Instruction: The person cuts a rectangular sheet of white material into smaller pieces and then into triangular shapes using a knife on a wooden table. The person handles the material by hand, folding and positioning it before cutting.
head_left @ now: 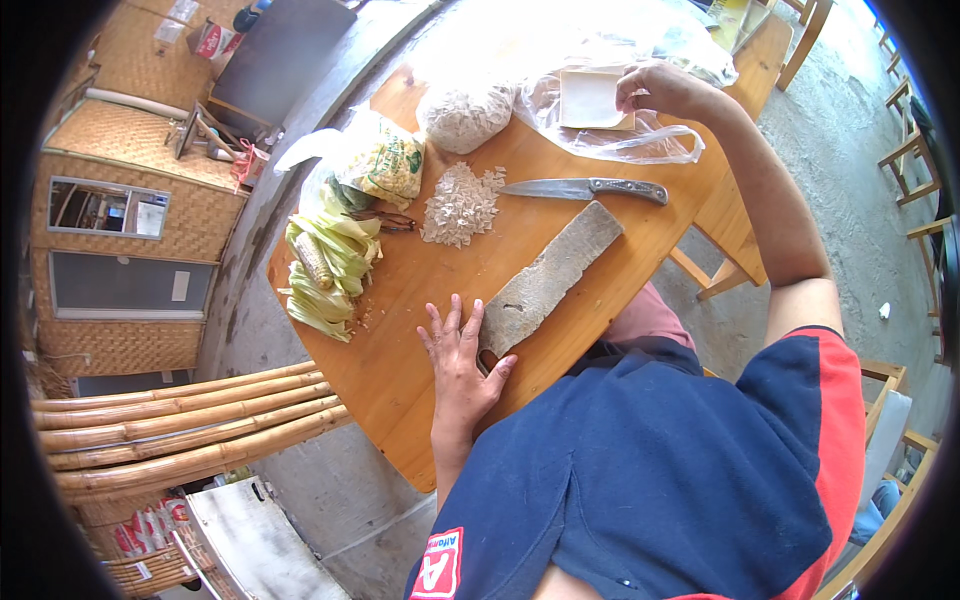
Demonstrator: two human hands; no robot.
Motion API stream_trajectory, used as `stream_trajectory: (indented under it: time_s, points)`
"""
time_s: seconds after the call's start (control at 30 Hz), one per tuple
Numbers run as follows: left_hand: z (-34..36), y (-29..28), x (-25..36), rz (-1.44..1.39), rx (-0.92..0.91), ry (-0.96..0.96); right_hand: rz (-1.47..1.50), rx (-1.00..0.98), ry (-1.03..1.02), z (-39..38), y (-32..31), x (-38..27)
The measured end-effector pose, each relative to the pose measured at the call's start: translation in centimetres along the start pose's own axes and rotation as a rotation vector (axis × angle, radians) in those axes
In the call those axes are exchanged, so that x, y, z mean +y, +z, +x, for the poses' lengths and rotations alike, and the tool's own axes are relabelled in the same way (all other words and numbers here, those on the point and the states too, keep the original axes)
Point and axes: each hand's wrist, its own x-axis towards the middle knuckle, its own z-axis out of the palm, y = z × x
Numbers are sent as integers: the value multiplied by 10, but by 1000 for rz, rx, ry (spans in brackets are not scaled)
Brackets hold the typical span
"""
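Note:
My left hand lies on the wooden table with its fingers spread, beside the near end of a long grey, rough-faced slab. Its thumb reaches over that end, where a dark oval opening shows. At the far right, my right hand pinches the edge of a white square sheet, which lies on a clear plastic bag. Whether it is one sheet or a stack I cannot tell. Between the hands rests a knife, its handle to the right. Small whitish flat pieces are heaped by its tip.
Corn in husks lies at the table's left, near a bag of yellow pieces. A filled clear bag stands farther back. Bamboo poles run up to the table's left edge. A wooden bench is at the right.

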Motion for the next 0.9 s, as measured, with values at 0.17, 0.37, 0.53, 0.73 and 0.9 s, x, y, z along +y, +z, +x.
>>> stream_trajectory:
  time_s: [0.17, 0.37, 0.53, 0.73, 0.9]
  points:
    - [-2, 1, -3, 5, 6, 6, -46, 95, 68, 3, 22, -11]
    - [3, -10, 7, -44, 111, 21, 213, 564, 106, 13, 19, -19]
    - [16, -20, 14, -521, 133, 82, 375, 737, 96, 19, -6, -58]
    - [45, -17, 76, -1734, -47, -15, 454, 578, -200, -39, 27, -203]
    - [48, -24, 83, -1928, 68, -15, 416, 466, -477, -79, 61, -259]
